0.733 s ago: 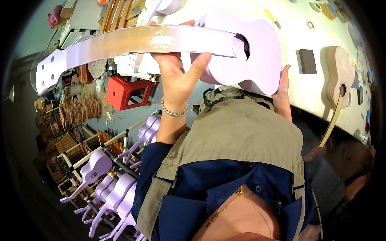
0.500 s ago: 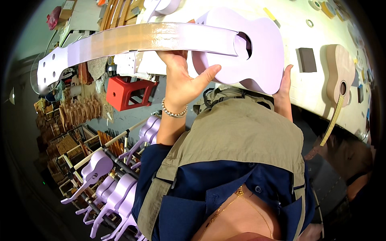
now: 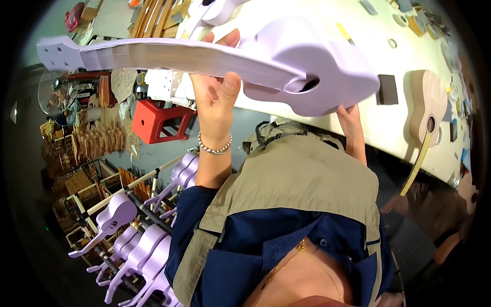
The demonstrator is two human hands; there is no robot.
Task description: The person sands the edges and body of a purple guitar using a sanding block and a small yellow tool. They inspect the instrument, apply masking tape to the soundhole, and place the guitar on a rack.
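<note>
1. Headstock (image 3: 60, 55): far L end of the purple uke (image 3: 322, 61), which is held up over the table's (image 3: 368, 30) near edge. Prob. thin; poor spot to lever on.
2. Neck (image 3: 153, 55): stiff, prob. light, slim enough for one-hand hold. Face looks film-covered, maybe slick; best cradled from behind, by the edges.
3. L hand (image 3: 210, 97): loosely closed round neck near body; thumb by lower edge, fingers behind, tips showing past upper edge. L forearm (image 3: 215, 166) rises nearly straight.
4. Body (image 3: 335, 77): likely hollow, so light but dentable; smooth finish, prob. slippery. Hold at rim, clear of soundhole (image 3: 309, 84).
5. R hand (image 3: 351, 122): fingers curled onto body's lower rim, approx. half closed; some hidden, so exact grip unclear. R forearm angles up, elbow n/v.
</note>
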